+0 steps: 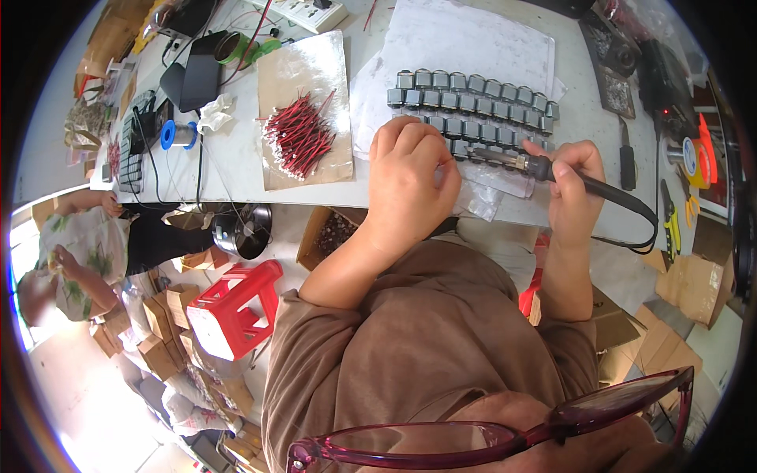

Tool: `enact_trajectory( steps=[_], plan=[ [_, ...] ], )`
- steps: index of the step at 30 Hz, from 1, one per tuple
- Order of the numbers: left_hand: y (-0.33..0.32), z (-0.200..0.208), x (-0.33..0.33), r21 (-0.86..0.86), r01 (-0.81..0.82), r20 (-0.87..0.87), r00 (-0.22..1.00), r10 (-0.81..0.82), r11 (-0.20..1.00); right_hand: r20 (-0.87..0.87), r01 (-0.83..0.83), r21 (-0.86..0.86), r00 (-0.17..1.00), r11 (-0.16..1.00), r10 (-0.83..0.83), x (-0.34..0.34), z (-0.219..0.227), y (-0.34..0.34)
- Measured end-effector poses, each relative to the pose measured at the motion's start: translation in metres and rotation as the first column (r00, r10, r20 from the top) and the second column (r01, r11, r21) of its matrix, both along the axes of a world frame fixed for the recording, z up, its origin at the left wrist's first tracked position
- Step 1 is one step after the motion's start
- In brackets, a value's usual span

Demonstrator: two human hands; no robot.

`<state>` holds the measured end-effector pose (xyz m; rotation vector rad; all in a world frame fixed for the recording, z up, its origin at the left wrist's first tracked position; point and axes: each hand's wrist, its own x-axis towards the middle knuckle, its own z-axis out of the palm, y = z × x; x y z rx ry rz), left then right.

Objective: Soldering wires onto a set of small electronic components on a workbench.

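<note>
My right hand [579, 180] grips a soldering iron [599, 189] by its dark handle, and its metal tip points left along the nearest row of small silver motor-like parts [477, 106]. These parts stand in several curved rows on white paper [465, 39]. Close to the tip, my left hand [412, 169] is closed with thumb and fingers pinched together; whatever lies between them is hidden. Left of that hand, a pile of short red wires [298, 138] with white ends rests on a tan sheet [311, 59]. A clear plastic bag [479, 199] lies under the iron near the table edge.
A blue-rimmed wire spool [178, 135], a keyboard [138, 130] and a power strip [311, 12] sit on the left side. Yellow-handled pliers [671, 221] and a tape roll [692, 156] lie right. The iron's cord loops at right. A red stool [236, 311] and another person [83, 244] are at left.
</note>
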<state>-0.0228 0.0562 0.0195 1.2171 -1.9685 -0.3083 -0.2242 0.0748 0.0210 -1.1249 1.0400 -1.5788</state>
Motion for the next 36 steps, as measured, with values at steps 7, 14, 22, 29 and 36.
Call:
enact_trajectory(
  steps=[7, 14, 22, 29, 36],
  plan=[
    [0.003, 0.015, 0.01, -0.075, -0.009, 0.036, 0.999, 0.011, 0.997, -0.039, 0.083, 0.007, 0.996, 0.996, -0.083, 0.001, -0.002, -0.001],
    [-0.007, 0.024, 0.113, -0.071, -0.231, 0.238, 0.941, 0.242, 0.97, -0.051, 0.067, 0.013, 0.996, 0.998, -0.067, 0.002, -0.002, -0.002],
    [-0.003, 0.018, 0.121, -0.081, -0.283, 0.318, 0.901, 0.294, 0.956, -0.047, 0.085, 0.028, 0.995, 0.996, -0.084, 0.004, 0.0, -0.003],
    [-0.012, 0.019, 0.102, -0.031, -0.107, 0.184, 0.977, 0.111, 0.994, -0.037, 0.081, 0.028, 0.996, 0.996, -0.08, 0.002, -0.001, -0.002],
    [-0.066, 0.018, 0.109, -0.123, -0.234, 0.472, 0.841, 0.265, 0.964, -0.029, 0.076, 0.034, 0.997, 0.997, -0.075, 0.002, -0.002, -0.002]
  ],
)
